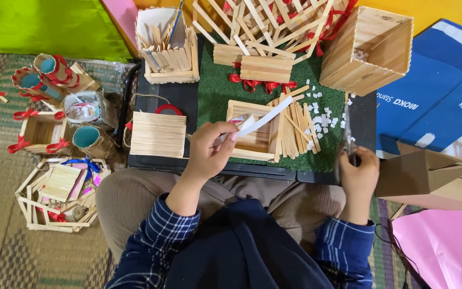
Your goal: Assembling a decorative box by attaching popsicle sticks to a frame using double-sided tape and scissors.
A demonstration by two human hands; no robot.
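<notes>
My left hand point(209, 150) pinches one end of a long white paper strip point(267, 115), which slants up to the right over a small open wooden-stick box point(253, 152) on a green mat point(217, 91). My right hand point(357, 172) grips a pair of scissors point(347, 126), blades pointing up and away, at the mat's right edge. Loose craft sticks point(298, 126) and small white paper scraps point(323, 119) lie between the two hands.
A flat panel of sticks point(158, 134) lies left of the box. A stick holder point(168, 51), a lattice of sticks point(271, 21) and a tall stick box point(367, 51) stand at the back. Blue cardboard point(434, 91) and a brown carton point(429, 174) sit right; finished stick crafts point(54, 139) left.
</notes>
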